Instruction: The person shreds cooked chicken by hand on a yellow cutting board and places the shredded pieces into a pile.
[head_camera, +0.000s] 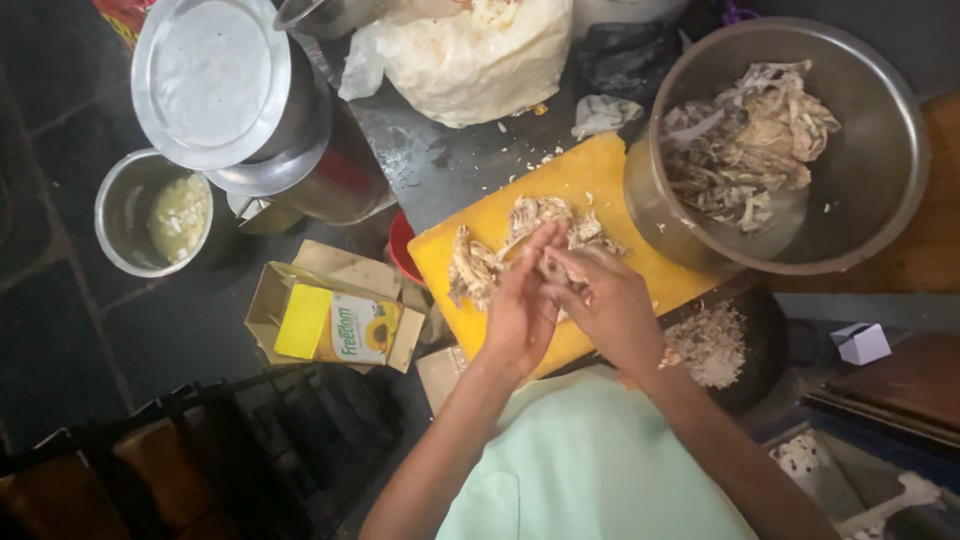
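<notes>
A yellow cutting board (590, 175) lies on a dark counter, with a pile of pale cooked shredded meat (480, 265) on it. My left hand (518, 310) and my right hand (610, 305) meet over the board's near half. Their fingertips pinch the same piece of meat between them, right beside the pile. A large steel bowl (880, 200) stands at the board's right end and holds more torn meat (750, 140).
A lidded steel pot (215, 80) and a small steel pot with pale food (150, 215) stand at left. A yellow carton (335, 325) lies in an open cardboard box below. A white plastic bag (470, 55) sits behind the board. A dark pan with shredded bits (715, 345) is at right.
</notes>
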